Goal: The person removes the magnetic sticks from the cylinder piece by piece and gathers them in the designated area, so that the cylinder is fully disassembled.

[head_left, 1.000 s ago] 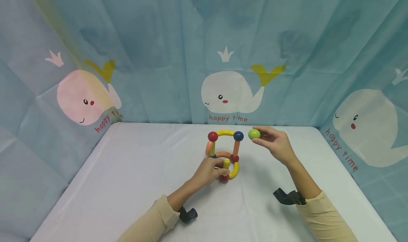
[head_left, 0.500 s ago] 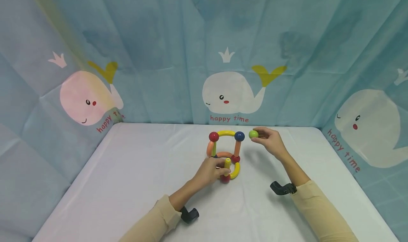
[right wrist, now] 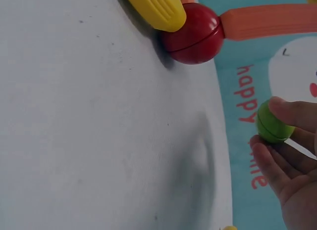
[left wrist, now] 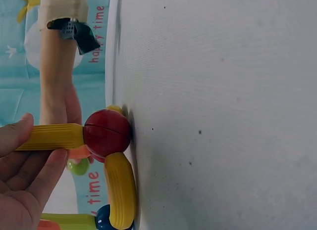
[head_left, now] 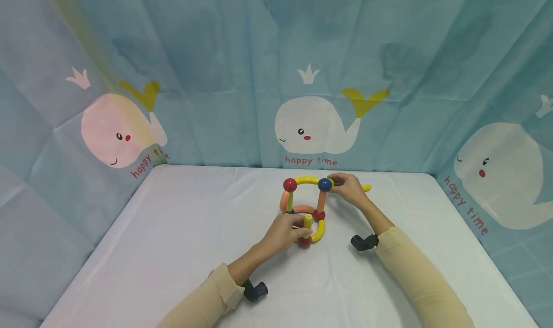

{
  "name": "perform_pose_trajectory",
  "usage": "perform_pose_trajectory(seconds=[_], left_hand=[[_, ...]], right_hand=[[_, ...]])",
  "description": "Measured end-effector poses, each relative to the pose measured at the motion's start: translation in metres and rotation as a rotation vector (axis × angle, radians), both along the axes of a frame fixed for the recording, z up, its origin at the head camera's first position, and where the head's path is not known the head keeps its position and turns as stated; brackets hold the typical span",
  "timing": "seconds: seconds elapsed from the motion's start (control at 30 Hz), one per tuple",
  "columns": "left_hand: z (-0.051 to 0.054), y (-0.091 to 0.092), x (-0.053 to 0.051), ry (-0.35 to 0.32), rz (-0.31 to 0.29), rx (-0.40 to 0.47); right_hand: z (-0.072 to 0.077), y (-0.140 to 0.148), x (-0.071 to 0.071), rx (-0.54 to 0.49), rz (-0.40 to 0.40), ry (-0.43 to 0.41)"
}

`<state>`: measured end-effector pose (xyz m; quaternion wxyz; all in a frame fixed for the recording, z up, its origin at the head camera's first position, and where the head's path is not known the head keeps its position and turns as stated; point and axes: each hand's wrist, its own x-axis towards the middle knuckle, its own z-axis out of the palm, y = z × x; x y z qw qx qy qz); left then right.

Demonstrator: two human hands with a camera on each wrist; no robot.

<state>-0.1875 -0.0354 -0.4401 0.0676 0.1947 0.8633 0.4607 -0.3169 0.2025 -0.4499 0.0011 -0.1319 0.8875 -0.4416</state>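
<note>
Ball [right wrist: 271, 126], seamed, in right grip [head_left: 349, 188], ribbed rod [left wrist: 54, 137], pinched

Both arms [head_left: 244, 266] reach forward, left hand [head_left: 282, 232] pinching in close, right hand [head_left: 349, 188] pinching too, just a bit farther out.

Smooth, glossy, plastic-looking red ball [left wrist: 106, 133] on matt table [head_left: 173, 251]; finely ribbed, low-sheen yellow rod [left wrist: 54, 137] and shiny green ball [right wrist: 271, 123] above table; creased, faintly glossy curtain [head_left: 207, 54] behind table; matt cloth sleeves [head_left: 423, 275] over table.
</note>
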Motion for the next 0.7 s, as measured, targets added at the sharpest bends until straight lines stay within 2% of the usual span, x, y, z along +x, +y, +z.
perform_pose_trajectory(seconds=[0.3, 0.43, 0.57, 0.7], left_hand=[[0.002, -0.001, 0.002, 0.013, -0.001, -0.016], [0.001, 0.001, 0.003, -0.004, 0.005, -0.024], [0.002, 0.002, 0.002, 0.004, 0.004, -0.009], [0.002, 0.0, 0.002, 0.023, 0.008, -0.031]], right_hand=[[-0.014, -0.023, -0.023, 0.087, 0.05, 0.023], [-0.014, -0.031, -0.025, 0.142, 0.075, 0.018], [-0.011, -0.04, -0.026, 0.13, 0.098, 0.002], [-0.011, -0.05, -0.026, 0.123, 0.111, -0.033]])
